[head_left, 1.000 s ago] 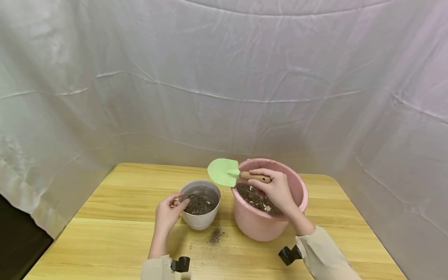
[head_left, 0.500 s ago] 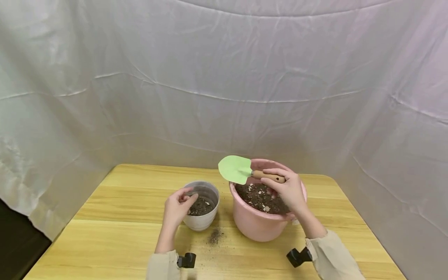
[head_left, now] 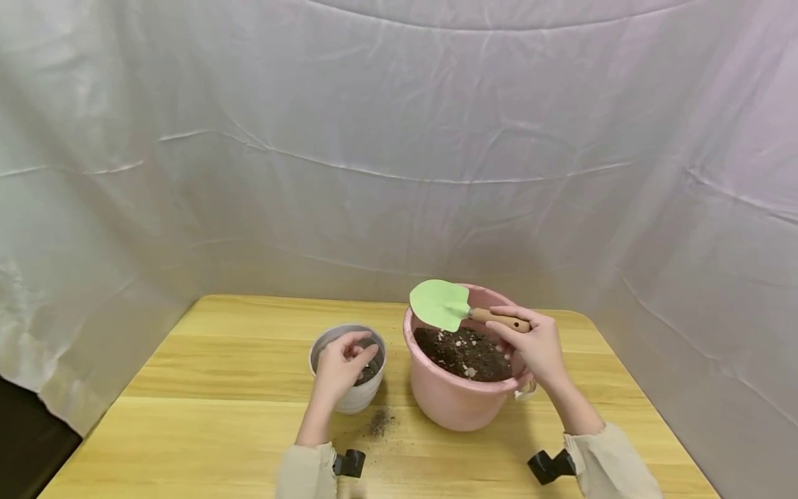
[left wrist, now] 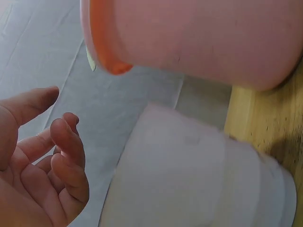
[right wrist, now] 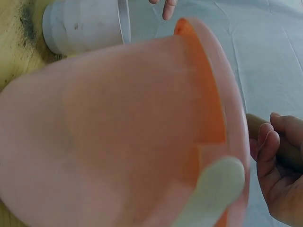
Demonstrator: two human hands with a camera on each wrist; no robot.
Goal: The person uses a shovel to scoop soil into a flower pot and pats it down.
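Observation:
My right hand grips the wooden handle of a small trowel. Its green blade hangs level above the far left rim of the pink bucket, which holds dark soil. The right wrist view shows the bucket wall close up, with my curled fingers beyond its rim. My left hand hovers over the small white pot, covering most of its soil. In the left wrist view its fingers are relaxed and hold nothing, beside the pot.
A little spilled soil lies on the wooden table in front of the pot and bucket. A white cloth backdrop surrounds the table on three sides. The bucket's white handle hangs at its near side.
The trowel and my right hand have moved right, so the blade is now over the bucket. My left hand has slid right from the pot's left rim to above its opening.

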